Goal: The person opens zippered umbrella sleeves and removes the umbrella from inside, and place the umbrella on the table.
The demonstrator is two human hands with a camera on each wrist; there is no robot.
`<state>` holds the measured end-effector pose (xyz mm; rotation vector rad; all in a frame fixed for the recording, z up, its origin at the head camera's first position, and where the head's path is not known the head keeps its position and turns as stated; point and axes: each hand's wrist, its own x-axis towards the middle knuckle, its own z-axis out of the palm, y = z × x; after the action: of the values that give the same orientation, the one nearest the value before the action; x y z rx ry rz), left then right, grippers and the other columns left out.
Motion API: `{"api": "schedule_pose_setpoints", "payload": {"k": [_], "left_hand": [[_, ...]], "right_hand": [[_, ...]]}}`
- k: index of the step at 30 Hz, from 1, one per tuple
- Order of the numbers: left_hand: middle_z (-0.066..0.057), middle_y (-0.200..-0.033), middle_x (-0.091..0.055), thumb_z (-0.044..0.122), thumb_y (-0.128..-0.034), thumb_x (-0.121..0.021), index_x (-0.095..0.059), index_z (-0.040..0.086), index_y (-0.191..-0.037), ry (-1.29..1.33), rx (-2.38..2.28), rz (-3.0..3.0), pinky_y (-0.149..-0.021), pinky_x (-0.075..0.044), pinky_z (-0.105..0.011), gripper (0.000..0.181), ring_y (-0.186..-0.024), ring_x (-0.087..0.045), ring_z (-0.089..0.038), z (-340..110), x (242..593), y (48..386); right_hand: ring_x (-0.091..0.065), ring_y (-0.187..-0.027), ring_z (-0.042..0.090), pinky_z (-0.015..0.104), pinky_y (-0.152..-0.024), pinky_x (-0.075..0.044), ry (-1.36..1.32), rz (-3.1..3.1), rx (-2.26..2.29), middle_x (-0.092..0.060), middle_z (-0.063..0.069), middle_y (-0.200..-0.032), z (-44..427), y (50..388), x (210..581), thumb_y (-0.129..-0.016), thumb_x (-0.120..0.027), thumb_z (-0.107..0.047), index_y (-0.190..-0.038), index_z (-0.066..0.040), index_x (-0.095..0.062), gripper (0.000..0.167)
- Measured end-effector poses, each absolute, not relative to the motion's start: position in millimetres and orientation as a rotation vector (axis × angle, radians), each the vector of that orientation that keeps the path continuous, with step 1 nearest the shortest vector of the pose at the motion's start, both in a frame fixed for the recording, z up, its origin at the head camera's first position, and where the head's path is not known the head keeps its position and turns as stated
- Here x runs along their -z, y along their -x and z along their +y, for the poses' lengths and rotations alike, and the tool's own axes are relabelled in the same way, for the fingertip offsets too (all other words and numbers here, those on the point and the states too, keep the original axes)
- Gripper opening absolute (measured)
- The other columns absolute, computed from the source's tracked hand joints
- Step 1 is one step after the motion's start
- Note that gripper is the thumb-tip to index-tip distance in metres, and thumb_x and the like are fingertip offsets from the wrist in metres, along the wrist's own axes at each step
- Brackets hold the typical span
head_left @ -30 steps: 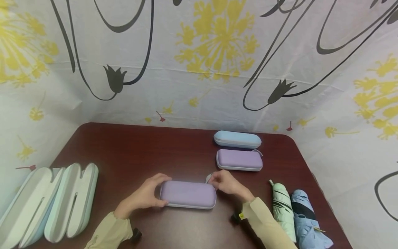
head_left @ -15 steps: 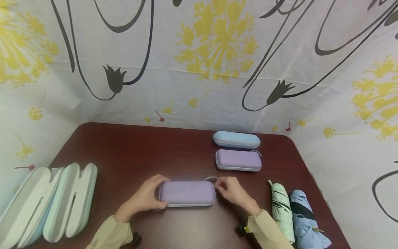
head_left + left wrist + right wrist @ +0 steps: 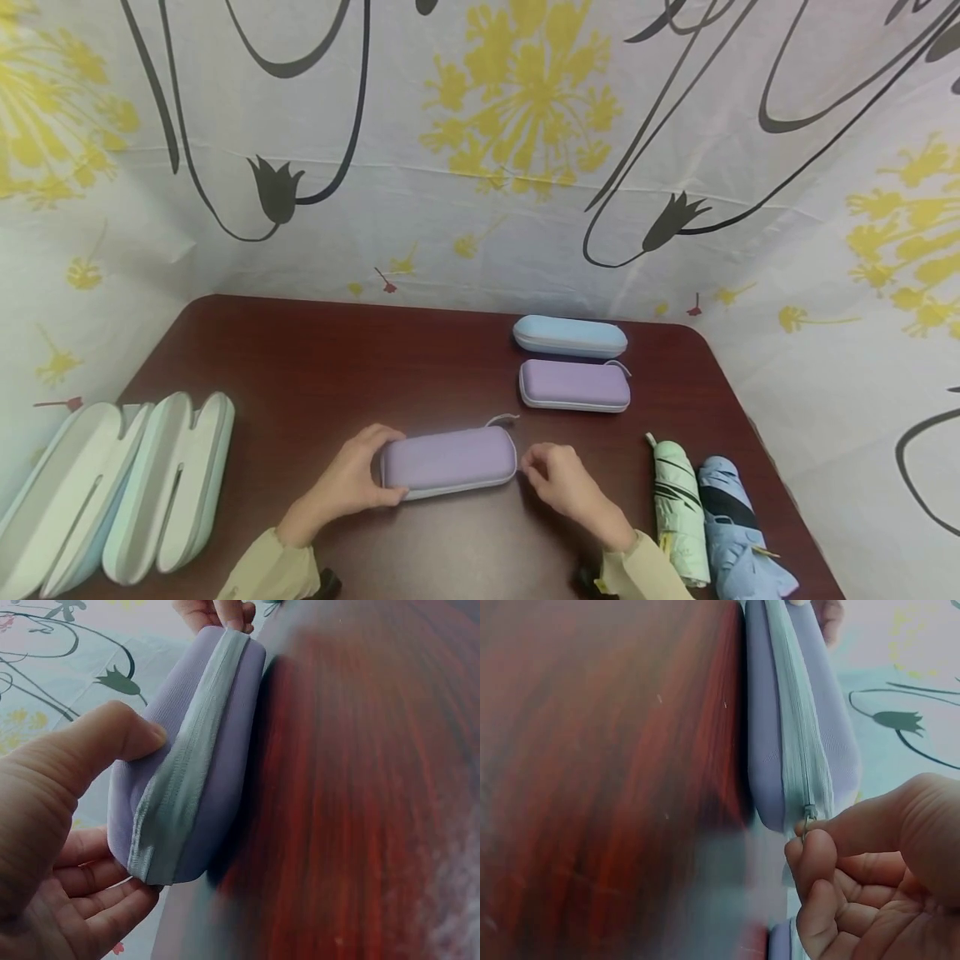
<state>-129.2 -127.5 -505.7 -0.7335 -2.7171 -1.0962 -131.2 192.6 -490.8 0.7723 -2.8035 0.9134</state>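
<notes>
A purple zippered case (image 3: pixel 450 461) lies in front of me on the dark red table, slightly turned, with a grey loop strap (image 3: pixel 501 419) at its far right corner. My left hand (image 3: pixel 354 473) grips its left end, the thumb (image 3: pixel 127 735) along the near side and the fingers round the end. At the right end my right hand (image 3: pixel 573 487) pinches the small metal zipper pull (image 3: pixel 808 821) between thumb and forefinger. In the right wrist view the zipper (image 3: pixel 799 712) runs closed along the near side, up to the slider at the corner.
A closed purple case (image 3: pixel 576 386) and a closed light blue case (image 3: pixel 570 336) lie at the back right. Two folded umbrellas, one green (image 3: pixel 679 508) and one blue (image 3: pixel 738 533), lie at the right. Opened cases (image 3: pixel 168 487) stand side by side at the left.
My right hand has come from the case's far right corner round to its right end, towards me. The case has turned a little, its right end now farther away.
</notes>
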Motion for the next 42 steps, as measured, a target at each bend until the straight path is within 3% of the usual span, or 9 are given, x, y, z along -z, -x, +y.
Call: {"api": "schedule_pose_setpoints", "payload": {"k": [8,18,29,42], "left_hand": [[-0.001,-0.101,-0.061,0.025,-0.0521,-0.086,-0.062,0.004,-0.106,0.635,1.090,-2.710,-0.074,-0.049,-0.032,0.063,-0.087,-0.057,-0.016,-124.5,507.9,124.6],[-0.003,-0.097,-0.060,0.027,-0.0487,-0.085,-0.063,0.003,-0.103,0.470,1.032,-2.706,-0.073,-0.050,-0.035,0.064,-0.088,-0.057,-0.017,-112.9,506.0,112.8],[-0.006,-0.097,-0.060,0.030,-0.0498,-0.085,-0.062,0.001,-0.103,0.356,0.956,-2.708,-0.068,-0.050,-0.035,0.065,-0.086,-0.056,-0.019,-100.3,504.4,100.5],[-0.004,-0.090,-0.059,0.035,-0.0472,-0.085,-0.064,0.007,-0.104,0.323,0.842,-2.656,-0.054,-0.046,-0.028,0.067,-0.075,-0.055,-0.015,-87.5,504.2,88.2]], "right_hand": [[-0.049,-0.058,0.001,0.019,-0.053,-0.043,-0.697,-2.783,-0.963,-0.058,-0.004,-0.066,184.1,123.5,491.1,-0.073,-0.066,0.006,-0.070,-0.008,-0.063,0.015],[-0.049,-0.056,0.000,0.017,-0.052,-0.042,-0.640,-2.715,-1.020,-0.056,-0.008,-0.061,168.2,117.1,496.3,-0.065,-0.067,0.005,-0.065,-0.010,-0.062,0.016],[-0.052,-0.057,0.002,0.016,-0.053,-0.044,-0.664,-2.651,-1.022,-0.058,-0.005,-0.062,149.6,115.6,498.0,-0.064,-0.069,0.006,-0.066,-0.008,-0.063,0.015],[-0.053,-0.056,0.005,0.015,-0.053,-0.043,-0.697,-2.668,-1.042,-0.058,-0.003,-0.062,139.1,114.1,501.6,-0.066,-0.070,0.006,-0.067,-0.008,-0.063,0.015]]}}
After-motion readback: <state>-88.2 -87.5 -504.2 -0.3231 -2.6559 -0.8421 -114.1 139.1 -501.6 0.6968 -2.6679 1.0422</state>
